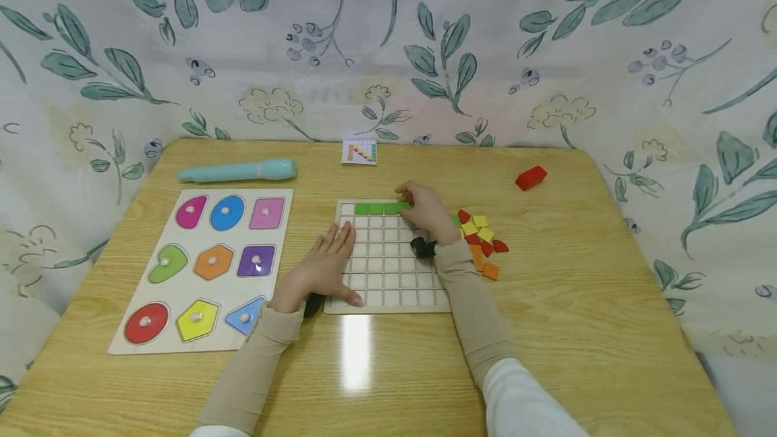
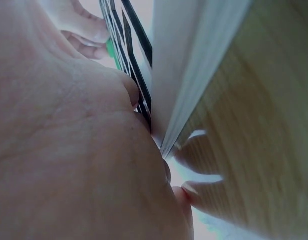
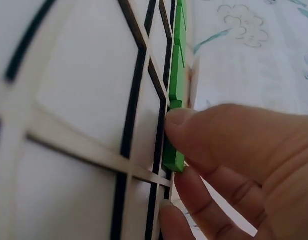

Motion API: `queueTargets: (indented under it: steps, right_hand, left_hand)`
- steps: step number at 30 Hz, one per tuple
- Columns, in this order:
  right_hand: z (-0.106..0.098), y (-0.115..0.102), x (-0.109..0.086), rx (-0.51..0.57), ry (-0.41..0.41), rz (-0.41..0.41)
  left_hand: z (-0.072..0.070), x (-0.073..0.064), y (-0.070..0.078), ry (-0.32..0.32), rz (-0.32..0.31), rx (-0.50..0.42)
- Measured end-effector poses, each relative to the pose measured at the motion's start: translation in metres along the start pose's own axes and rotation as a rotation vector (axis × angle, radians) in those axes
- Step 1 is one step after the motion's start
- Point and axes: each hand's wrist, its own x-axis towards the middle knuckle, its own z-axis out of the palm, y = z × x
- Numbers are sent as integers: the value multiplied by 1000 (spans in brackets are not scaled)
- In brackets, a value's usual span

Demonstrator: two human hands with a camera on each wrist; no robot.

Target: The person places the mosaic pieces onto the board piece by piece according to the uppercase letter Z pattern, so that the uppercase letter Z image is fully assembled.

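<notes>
A white grid board point(image 1: 391, 265) lies on the table, with green square tiles point(image 1: 376, 208) in its top row and the top-left cell bare. With fingers spread, my left hand point(image 1: 322, 265) rests on the board's left edge, thumb near the lower-left corner. My right hand point(image 1: 427, 211) is at the top row. In the right wrist view, its thumb and fingers pinch a green square tile point(image 3: 173, 156) at the end of the green row; the tile's seating in its cell cannot be told. Loose red, yellow, orange and green tiles point(image 1: 485, 235) lie just right of the board, partly behind the right wrist.
To the left lies a knob puzzle board point(image 1: 203, 299) with coloured shapes. A light-blue pen-shaped object point(image 1: 237, 171) is behind it. A small pattern card point(image 1: 359, 152) lies at the back, and a red block point(image 1: 531, 178) at the back right. Patterned cloth point(image 1: 388, 46) hangs behind the table.
</notes>
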Motion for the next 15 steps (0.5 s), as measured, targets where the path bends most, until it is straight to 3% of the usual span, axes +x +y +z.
queueTargets:
  steps: [11, 15]
  right_hand:
    - [0, -4, -4, 28, 43, 54]
    - [-11, 5, -15, 81, 44, 53]
  left_hand:
    - [-1, 2, -2, 12, -2, 27]
    - [2, 3, 1, 8, -1, 33]
